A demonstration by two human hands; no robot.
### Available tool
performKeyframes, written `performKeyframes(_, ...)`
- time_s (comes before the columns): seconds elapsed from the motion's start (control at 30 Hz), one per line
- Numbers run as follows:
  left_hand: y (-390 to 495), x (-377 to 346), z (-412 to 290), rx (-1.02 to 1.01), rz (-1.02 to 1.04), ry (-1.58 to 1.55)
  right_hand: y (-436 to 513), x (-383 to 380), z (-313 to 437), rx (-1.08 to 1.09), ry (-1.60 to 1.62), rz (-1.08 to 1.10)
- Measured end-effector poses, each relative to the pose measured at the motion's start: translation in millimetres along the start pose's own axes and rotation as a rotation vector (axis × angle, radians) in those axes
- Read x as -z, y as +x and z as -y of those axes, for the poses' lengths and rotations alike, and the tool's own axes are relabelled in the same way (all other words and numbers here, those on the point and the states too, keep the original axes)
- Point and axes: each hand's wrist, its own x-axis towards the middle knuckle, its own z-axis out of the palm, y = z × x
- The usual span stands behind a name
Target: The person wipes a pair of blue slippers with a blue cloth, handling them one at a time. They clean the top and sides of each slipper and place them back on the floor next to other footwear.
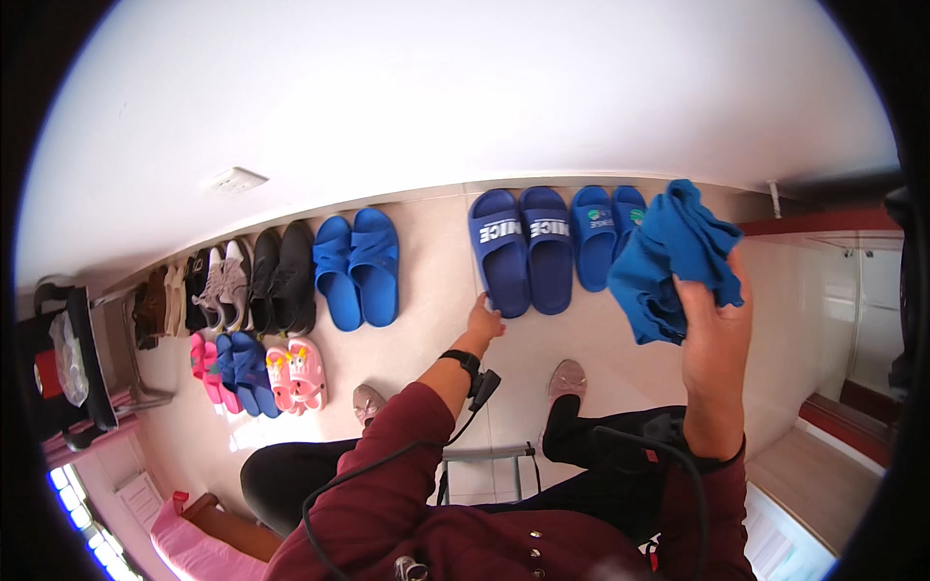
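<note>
My left hand (pixel 485 321) reaches down to the heel end of a dark blue slide sandal (pixel 503 279), fingers at its lower left edge. Its mate, another dark blue slide (pixel 550 279), lies right beside it, toes to the wall; both straps bear white lettering. A crumpled blue cloth (pixel 665 269) is gripped in my right hand (pixel 716 305), raised to the right. The cloth partly covers one slipper of a brighter blue pair (pixel 596 240) on the floor behind it.
Left along the wall stand bright blue slippers (pixel 374 276), black shoes (pixel 293 283), grey-white sneakers (pixel 234 279) and other footwear. Pink character clogs (pixel 305 374) and blue slippers (pixel 251 374) form a nearer row. A wall socket (pixel 236 180) sits above. A red-edged cabinet (pixel 821 221) is at right.
</note>
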Motion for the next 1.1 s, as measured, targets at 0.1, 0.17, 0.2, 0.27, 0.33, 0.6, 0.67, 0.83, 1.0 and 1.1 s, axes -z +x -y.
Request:
performKeyframes(0.1, -23, 2, -12, 0.147, -0.017, -0.171, -2, -2, -6, -0.02, -0.028, -0.078)
performKeyframes(0.17, -37, 17, -19, 0.046, -0.058, -0.082, 0, 2, -7, -0.021, -0.084, -0.043)
performKeyframes(0.2, -38, 28, -22, 0.033, -0.111, -0.088, -2, 1, -10, -0.117, -0.06, -0.128)
performKeyframes(0.27, -36, 59, -20, -0.023, -0.232, -0.193, -2, 1, -13, -0.076, -0.081, -0.088)
performKeyframes(0.33, -27, 99, -10, -0.185, -0.474, -0.346, -3, -1, -15, -0.086, -0.09, -0.087)
performKeyframes(0.6, -24, 216, 27, -0.207, -1.111, -0.22, -2, -18, -18, -0.149, -0.114, -0.092)
performKeyframes(0.67, -44, 217, 33, -0.047, -1.185, -0.044, 0, -21, -18, -0.107, -0.11, 0.0)
performKeyframes(0.83, -82, 176, 38, 0.213, -0.993, 0.234, -1, -30, -21, -0.109, -0.131, -0.016)
performKeyframes(1.0, -81, 158, 31, 0.196, -1.022, 0.335, -5, -34, -23, -0.186, -0.118, -0.114)
performKeyframes(1.1, -76, 157, 32, 0.219, -0.999, 0.445, -5, -34, -21, -0.13, -0.119, -0.036)
